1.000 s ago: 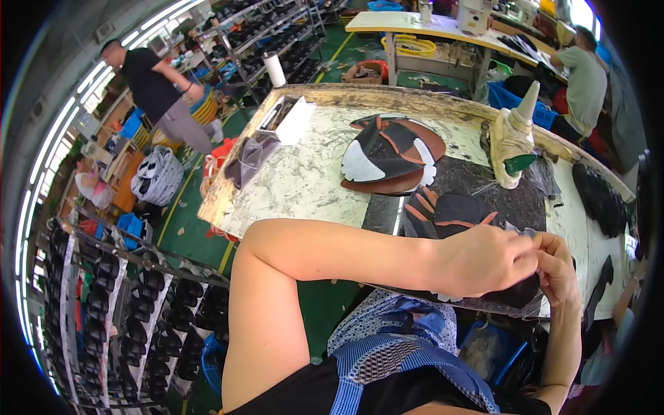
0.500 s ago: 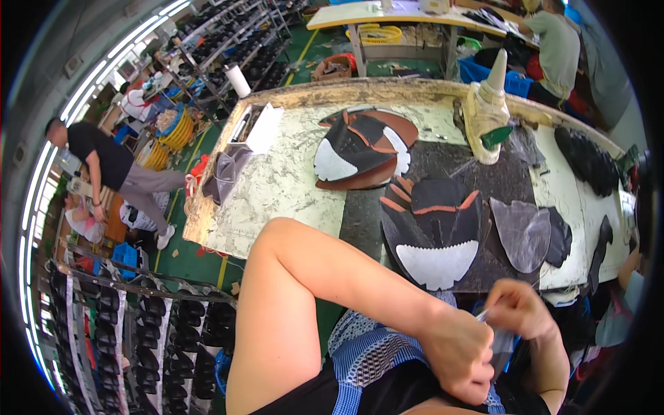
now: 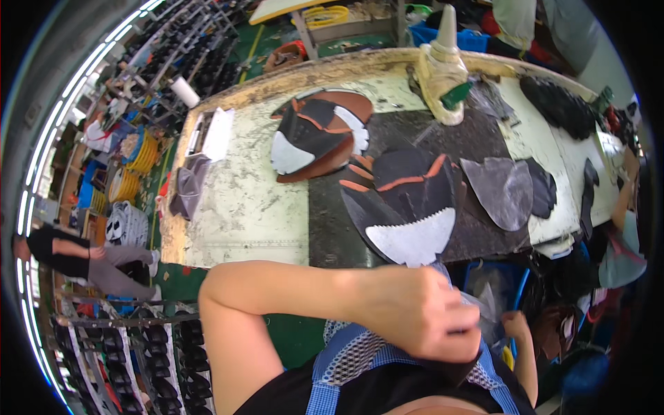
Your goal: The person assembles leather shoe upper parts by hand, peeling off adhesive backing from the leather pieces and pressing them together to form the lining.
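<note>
My left hand (image 3: 429,319) is curled into a fist in front of my chest, just below the worktable's front edge (image 3: 242,257), over my blue checked apron (image 3: 353,360). A bit of clear film (image 3: 484,304) shows beside its knuckles; I cannot tell if the hand grips it. My right hand (image 3: 516,324) hangs lower to the right, fingers bent, partly hidden. Nearest on the table lies a stack of black shoe-upper pieces with orange trim and a white saw-edged piece (image 3: 413,207).
A second stack of brown, black and white pieces (image 3: 315,135), grey cut pieces (image 3: 508,190) and a cream glue pot with a cone spout (image 3: 443,66) lie on the table. One person stands at the left (image 3: 76,252), another at the right edge (image 3: 619,232). Racks fill the lower left (image 3: 124,346).
My hands, joined together over the table edge a second ago, have dropped toward my chest and parted; the right one now sits lower. The view has tilted further down.
</note>
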The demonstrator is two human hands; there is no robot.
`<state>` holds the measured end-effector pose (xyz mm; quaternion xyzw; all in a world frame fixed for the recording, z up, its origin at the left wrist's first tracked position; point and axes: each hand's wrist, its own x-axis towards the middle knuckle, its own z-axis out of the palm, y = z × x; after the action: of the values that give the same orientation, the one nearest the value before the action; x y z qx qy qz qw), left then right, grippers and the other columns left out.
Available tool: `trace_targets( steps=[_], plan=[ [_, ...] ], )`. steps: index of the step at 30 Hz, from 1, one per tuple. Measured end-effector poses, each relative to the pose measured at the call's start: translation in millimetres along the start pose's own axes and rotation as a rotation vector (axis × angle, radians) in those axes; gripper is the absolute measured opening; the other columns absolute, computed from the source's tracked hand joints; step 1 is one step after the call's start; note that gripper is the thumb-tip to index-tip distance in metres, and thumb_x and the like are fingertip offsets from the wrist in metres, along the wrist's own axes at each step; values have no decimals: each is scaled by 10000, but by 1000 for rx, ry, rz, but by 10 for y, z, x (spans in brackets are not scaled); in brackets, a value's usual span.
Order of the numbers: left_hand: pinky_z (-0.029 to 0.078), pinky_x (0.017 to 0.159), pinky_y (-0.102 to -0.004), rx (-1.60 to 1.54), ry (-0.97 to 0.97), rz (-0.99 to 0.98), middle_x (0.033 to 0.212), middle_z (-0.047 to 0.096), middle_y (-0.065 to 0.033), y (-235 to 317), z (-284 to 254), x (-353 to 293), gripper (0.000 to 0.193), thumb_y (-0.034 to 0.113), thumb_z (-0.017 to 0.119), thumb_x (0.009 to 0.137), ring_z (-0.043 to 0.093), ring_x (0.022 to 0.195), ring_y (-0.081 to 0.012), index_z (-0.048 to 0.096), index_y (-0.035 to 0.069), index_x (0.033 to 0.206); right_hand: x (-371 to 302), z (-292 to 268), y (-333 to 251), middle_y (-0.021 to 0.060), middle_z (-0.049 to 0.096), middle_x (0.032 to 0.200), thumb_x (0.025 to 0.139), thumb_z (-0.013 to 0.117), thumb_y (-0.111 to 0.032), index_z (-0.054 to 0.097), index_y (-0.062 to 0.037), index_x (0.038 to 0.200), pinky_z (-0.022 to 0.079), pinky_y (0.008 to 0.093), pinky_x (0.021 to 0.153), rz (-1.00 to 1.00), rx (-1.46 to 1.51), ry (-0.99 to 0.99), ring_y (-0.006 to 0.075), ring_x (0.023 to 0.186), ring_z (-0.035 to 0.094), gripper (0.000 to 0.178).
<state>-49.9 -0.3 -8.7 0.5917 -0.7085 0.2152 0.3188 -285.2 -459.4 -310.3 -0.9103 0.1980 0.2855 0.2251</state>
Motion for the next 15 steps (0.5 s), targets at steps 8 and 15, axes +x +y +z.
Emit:
trace_targets(
  steps=[8, 15],
  plan=[
    [463, 537, -313, -144, -194, -516, 795, 633, -85, -671, -270, 307, 97, 162, 652, 957, 625, 581, -236, 636, 84, 1012, -185, -1948, -3539, 162, 620, 1293, 922, 185, -814, 480, 15, 1421, 385, 390, 1079, -1160, 1311, -542, 266, 1250, 558, 1012],
    [472, 547, -391, 112, 41, -871, 690, 613, -175, -816, -512, -72, 144, 209, 610, 997, 656, 643, -373, 603, 66, 1020, -126, -1830, -4038, 16, 674, 984, 978, 635, -260, 603, -20, 1143, 474, 257, 775, -942, 1038, 24, 77, 876, 599, 293]
  ],
)
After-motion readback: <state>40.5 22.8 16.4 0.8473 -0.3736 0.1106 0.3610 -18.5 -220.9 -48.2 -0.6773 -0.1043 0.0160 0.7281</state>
